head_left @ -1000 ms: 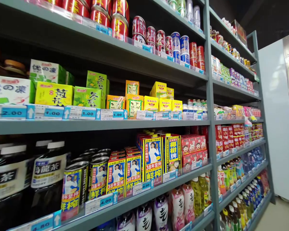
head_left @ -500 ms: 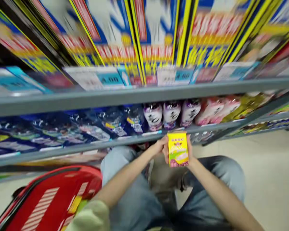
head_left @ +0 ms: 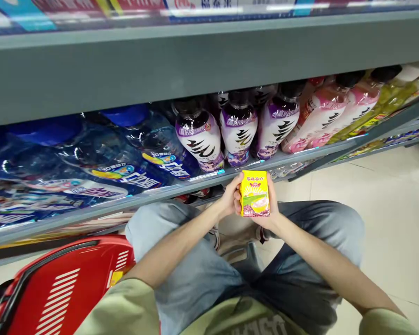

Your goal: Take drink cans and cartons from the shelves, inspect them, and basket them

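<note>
Between my knees I hold a small yellow drink carton (head_left: 255,194) upright, its printed front facing up toward me. My left hand (head_left: 229,197) grips its left side, fingers bent against the edge. Around the right side and lower back wraps my right hand (head_left: 273,204), with most of its fingers hidden behind the carton. Just beyond the carton, purple-labelled bottles (head_left: 239,132) stand on the low shelf. Pink-labelled bottles (head_left: 330,116) are to their right.
A red shopping basket (head_left: 59,284) with white slots sits at my left. Large blue-capped bottles (head_left: 125,153) fill the left of the low shelf. A thick grey shelf edge (head_left: 181,60) spans above them. Pale floor tiles (head_left: 398,223) show at right.
My view has tipped down and closer, so the upper boxes have mostly left the picture and the bottles look larger. The carton stays in both hands.
</note>
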`<state>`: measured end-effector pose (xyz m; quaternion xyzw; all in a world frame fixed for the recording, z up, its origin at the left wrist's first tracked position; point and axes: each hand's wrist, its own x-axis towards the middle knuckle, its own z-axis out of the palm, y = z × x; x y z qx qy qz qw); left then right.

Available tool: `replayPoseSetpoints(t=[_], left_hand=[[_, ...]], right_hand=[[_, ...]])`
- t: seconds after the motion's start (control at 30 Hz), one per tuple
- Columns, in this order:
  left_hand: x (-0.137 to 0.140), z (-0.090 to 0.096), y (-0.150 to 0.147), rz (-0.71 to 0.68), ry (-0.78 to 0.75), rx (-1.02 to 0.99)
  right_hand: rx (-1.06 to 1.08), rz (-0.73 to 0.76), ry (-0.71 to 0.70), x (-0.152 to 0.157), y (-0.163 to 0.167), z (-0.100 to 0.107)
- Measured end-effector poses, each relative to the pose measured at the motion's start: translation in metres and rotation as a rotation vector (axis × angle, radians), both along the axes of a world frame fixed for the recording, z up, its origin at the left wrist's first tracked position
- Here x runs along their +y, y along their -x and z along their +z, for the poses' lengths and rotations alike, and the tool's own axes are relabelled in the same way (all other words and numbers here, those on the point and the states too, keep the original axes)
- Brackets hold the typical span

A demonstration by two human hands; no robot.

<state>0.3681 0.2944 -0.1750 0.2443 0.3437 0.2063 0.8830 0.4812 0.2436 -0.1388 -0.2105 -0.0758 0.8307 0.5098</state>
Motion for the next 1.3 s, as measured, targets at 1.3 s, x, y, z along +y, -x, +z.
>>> replayPoseSetpoints(t=[1.3], left_hand=[[0.0,0.035,0.011,0.022,-0.328,-0.092]], right_hand=[[0.079,0.335,-0.273,0.017,-0.016,-0.025]])
